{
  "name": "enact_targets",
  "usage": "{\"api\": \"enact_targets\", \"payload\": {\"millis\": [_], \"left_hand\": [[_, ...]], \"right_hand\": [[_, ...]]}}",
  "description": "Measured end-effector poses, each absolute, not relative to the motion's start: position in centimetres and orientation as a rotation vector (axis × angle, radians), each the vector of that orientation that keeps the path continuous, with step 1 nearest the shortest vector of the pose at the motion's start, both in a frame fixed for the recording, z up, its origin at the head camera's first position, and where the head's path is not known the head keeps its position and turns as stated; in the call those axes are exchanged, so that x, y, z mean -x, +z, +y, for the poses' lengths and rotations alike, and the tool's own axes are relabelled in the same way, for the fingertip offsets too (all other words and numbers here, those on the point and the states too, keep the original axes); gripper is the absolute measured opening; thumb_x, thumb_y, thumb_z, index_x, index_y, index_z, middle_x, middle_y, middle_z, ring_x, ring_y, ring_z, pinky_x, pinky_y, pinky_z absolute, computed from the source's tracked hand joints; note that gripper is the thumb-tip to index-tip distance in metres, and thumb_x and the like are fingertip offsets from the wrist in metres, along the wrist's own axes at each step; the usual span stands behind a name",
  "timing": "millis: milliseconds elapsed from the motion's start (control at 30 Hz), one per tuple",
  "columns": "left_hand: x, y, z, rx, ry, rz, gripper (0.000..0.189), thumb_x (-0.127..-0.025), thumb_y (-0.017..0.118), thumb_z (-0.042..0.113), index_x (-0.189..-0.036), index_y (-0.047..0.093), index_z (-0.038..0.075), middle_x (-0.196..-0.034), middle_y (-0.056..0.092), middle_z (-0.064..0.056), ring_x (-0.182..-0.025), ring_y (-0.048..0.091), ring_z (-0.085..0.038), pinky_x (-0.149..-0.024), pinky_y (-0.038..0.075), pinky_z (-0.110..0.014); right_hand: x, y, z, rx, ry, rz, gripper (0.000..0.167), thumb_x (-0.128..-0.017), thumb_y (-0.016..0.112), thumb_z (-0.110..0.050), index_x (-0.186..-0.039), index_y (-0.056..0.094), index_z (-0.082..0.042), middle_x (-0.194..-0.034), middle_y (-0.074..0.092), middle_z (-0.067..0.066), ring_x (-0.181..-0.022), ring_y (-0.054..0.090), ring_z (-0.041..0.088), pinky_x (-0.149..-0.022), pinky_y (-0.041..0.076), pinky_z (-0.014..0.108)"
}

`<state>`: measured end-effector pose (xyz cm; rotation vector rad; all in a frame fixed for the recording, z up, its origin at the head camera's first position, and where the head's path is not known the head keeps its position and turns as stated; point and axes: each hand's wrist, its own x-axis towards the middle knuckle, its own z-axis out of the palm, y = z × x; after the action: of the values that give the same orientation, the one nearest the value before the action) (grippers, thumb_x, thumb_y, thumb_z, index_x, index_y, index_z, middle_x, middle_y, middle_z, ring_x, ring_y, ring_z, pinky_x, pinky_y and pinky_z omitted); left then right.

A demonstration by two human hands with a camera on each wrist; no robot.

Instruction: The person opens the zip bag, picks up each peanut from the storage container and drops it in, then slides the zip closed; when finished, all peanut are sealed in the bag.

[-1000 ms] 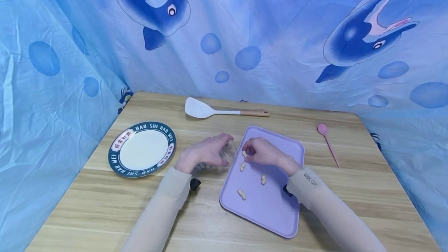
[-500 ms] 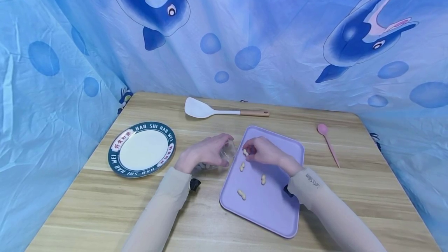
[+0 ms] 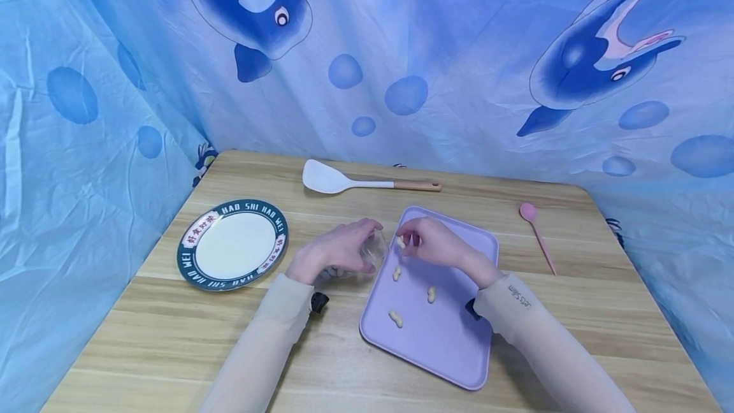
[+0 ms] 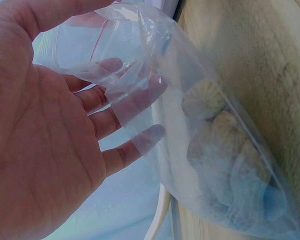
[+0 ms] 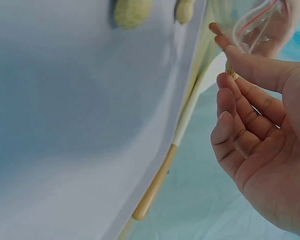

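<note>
My left hand grips the mouth of a clear zip bag beside the tray's left edge. In the left wrist view, fingers show through the plastic, and several peanuts lie in the bag's lower part. My right hand pinches a peanut between thumb and index finger, over the tray's upper left edge and facing the bag's mouth. Most of that peanut is hidden by the fingers in the right wrist view. Three peanuts lie apart on the purple tray, the closest peanut just below my right hand.
On the left stands a round plate with a dark green lettered rim. A white spatula with a wooden handle lies behind the hands. Right of the tray is a pink spoon. A blue dolphin curtain hangs behind the table.
My right hand has risen slightly toward the far side with the pinched peanut. The left hand, the bag and the peanuts on the tray have stayed where they were.
</note>
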<state>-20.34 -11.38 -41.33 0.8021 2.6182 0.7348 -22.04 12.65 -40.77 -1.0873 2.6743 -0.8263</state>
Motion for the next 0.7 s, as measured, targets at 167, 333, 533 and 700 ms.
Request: {"api": "enact_targets", "payload": {"millis": [167,333,533,700], "left_hand": [[20.3,-41.2,-11.4,-0.797,0.727,2.619,0.084,-0.077,0.083,0.028,-0.147,0.042,0.011,-0.136,0.056,-0.008,-0.122,0.055,-0.025,-0.102,0.045,-0.042],[20.3,-41.3,-11.4,-0.798,0.712,2.623,0.082,-0.077,0.083,0.027,-0.147,0.042,0.012,-0.136,0.056,-0.007,-0.12,0.055,-0.025,-0.099,0.046,-0.04],[20.3,-41.3,-11.4,-0.815,0.692,2.636,0.08,-0.077,0.083,0.027,-0.145,0.043,0.013,-0.134,0.056,-0.006,-0.12,0.055,-0.024,-0.1,0.046,-0.04],[20.3,-41.2,-11.3,-0.84,0.695,2.636,0.08,-0.076,0.083,0.027,-0.144,0.045,0.013,-0.132,0.056,-0.005,-0.117,0.056,-0.022,-0.098,0.047,-0.039]], "right_hand": [[21.7,-40.0,12.2,1.1,-0.817,2.694,0.024,-0.084,0.077,-0.004,-0.106,0.071,0.001,-0.082,0.064,-0.005,-0.074,0.06,0.01,-0.07,0.052,0.027],[21.3,-39.4,11.6,1.12,-0.808,2.702,0.024,-0.084,0.078,-0.008,-0.106,0.072,0.0,-0.083,0.064,-0.005,-0.075,0.06,0.009,-0.071,0.053,0.03],[20.9,-39.1,10.8,1.154,-0.815,2.684,0.026,-0.085,0.078,-0.01,-0.109,0.071,-0.002,-0.084,0.064,-0.006,-0.075,0.059,0.009,-0.07,0.052,0.029],[20.8,-39.3,10.4,1.162,-0.825,2.656,0.031,-0.086,0.077,-0.01,-0.114,0.07,0.0,-0.085,0.064,-0.004,-0.075,0.06,0.012,-0.067,0.051,0.026]]}}
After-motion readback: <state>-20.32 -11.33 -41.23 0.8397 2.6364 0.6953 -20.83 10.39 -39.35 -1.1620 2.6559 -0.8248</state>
